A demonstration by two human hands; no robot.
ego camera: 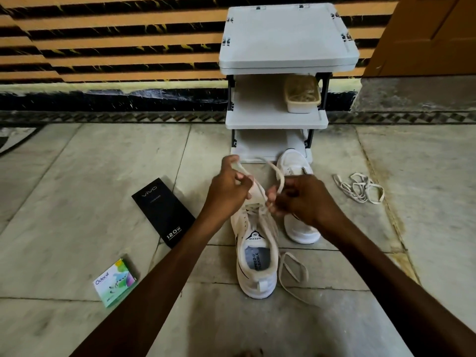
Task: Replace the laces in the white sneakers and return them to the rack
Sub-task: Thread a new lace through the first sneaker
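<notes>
On pale floor tiles (103, 176) the sneaker (257, 266) is laid lengthwise just below the grip, heel toward the wrists, while its lace (280, 176) is pinched by the left hand (229, 191) and the right hand (306, 199), equally near the eyelets.

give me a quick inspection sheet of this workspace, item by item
surface: pale stone tile floor, joints visible, stained at the right.
job's things: near sneaker on the floor, heel toward the camera, lace partly through its eyelets, one end trailing on the floor; second sneaker beyond it, by the rack; loose laces in a heap to the right.
clutter: black vivo box and Odonil box on the floor to the left; tub on the rack's middle shelf.
hands: left hand and right hand each pinch the lace above the near sneaker.
cables: nothing seen.
surroundings: striped wall behind the rack; wooden door at upper right.
</notes>
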